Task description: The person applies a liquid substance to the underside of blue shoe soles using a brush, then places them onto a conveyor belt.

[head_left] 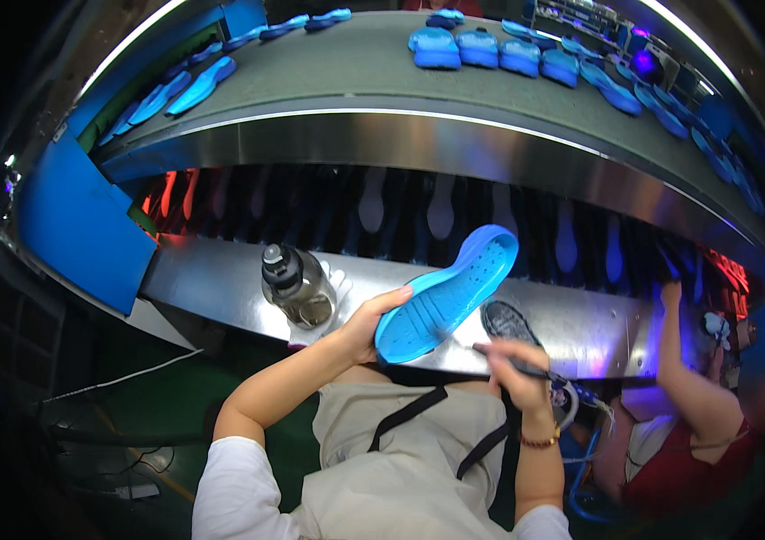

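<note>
My left hand [370, 320] grips a bright blue shoe sole [447, 295] by its near left edge, thumb over the rim. The sole is tilted, its hollow inner side facing up with small holes toward the far end. My right hand [519, 376] is closed round a thin dark-handled tool, probably a brush [483, 347]. Its tip points at the sole's lower right side; motion blurs it, so contact cannot be made out. Just beyond my right hand lies a dark, sole-shaped piece [510, 320] on the metal ledge [607, 315].
Left on the ledge stands a dark translucent bottle [290, 281] with a white glove [339, 286] beside it. Beyond, dark sole shapes [441, 207] line a lower level. Blue soles [519, 56] rest on the upper belt [328, 67]. At right, a co-worker's arm [679, 369] reaches in.
</note>
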### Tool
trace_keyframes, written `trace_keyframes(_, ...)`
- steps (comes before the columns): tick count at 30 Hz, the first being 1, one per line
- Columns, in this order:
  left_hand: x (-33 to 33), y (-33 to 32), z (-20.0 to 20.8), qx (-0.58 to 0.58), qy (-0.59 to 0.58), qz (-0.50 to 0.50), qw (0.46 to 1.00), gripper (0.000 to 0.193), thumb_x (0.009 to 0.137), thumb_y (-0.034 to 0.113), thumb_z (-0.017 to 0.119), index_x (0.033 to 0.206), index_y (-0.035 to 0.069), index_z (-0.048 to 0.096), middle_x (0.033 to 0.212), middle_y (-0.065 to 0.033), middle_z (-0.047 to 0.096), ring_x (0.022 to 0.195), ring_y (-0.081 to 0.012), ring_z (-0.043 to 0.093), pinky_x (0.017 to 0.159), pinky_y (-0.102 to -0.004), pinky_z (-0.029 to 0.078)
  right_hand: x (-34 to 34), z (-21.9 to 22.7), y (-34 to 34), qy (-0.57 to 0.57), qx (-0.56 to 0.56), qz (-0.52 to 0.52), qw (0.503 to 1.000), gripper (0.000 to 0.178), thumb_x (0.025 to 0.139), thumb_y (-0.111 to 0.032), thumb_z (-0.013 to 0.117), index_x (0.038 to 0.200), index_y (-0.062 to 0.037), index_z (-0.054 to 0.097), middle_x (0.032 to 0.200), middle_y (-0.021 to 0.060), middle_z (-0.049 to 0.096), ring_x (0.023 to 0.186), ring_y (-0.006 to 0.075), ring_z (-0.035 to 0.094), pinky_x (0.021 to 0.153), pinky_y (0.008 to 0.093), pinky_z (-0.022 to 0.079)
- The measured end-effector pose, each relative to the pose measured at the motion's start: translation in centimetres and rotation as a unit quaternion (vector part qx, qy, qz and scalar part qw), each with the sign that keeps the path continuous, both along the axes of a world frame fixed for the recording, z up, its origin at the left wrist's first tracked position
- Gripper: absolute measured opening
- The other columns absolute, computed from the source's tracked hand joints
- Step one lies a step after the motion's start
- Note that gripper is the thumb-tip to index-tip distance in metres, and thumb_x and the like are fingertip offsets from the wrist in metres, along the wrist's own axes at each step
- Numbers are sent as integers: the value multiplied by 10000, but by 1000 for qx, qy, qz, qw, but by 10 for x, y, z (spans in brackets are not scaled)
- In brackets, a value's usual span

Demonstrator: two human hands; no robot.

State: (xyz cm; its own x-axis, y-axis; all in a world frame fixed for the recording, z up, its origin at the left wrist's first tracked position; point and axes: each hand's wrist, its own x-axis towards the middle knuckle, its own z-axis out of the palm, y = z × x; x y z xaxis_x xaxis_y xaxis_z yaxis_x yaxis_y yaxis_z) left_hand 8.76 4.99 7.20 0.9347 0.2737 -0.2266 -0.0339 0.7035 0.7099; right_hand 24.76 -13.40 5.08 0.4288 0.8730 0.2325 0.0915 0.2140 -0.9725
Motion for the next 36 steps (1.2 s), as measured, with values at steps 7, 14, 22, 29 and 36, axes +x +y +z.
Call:
trace_keyframes(7, 14, 70, 111, 83, -248, 97, 960, 617, 882, 441, 267, 1296, -15, 310, 1230, -242, 431, 1056, -411, 490, 840, -582, 418, 7, -41, -34, 242, 72, -72, 965, 202, 829, -72, 530, 973, 63, 574, 989, 250, 593, 497, 121, 519, 480, 202, 437)
trace_keyframes(14, 69, 173, 153, -38, -259, 401, 878, 764, 835, 558, 326, 1365, 29, 176, 1407, -201, 172, 1299, -314, 216, 1063, -432, 166, 0, -50, -35, 336, 75, -102, 933, 191, 811, -59, 572, 957, 64, 577, 959, 213, 612, 517, 119, 536, 501, 205, 459)
trace_keyframes(22, 188, 178, 146, 769, 83, 390, 500, 795, 734, 409, 633, 1346, 65, 260, 1363, -237, 242, 1262, -361, 264, 1022, -402, 266, 4, -68, -47, 340, 57, -123, 931, 204, 827, -60, 545, 998, 49, 564, 995, 202, 602, 593, 132, 557, 562, 227, 468)
trace_keyframes(29, 210, 190, 136, 760, 368, 231, 483, 838, 694, 494, 619, 1352, 130, 249, 1372, -211, 232, 1234, -377, 304, 996, -437, 304, 11, -79, -63, 367, 57, -144, 917, 193, 828, -66, 548, 990, 34, 578, 993, 172, 609, 634, 120, 558, 598, 221, 461)
trace_keyframes(36, 188, 160, 139, 879, 227, 287, 306, 326, 724, 368, 630, 819, 66, 554, 945, -114, 575, 982, -317, 488, 827, -394, 412, 15, -61, -63, 365, 64, -120, 921, 193, 832, -58, 538, 991, 43, 580, 975, 141, 616, 685, 108, 568, 640, 209, 453)
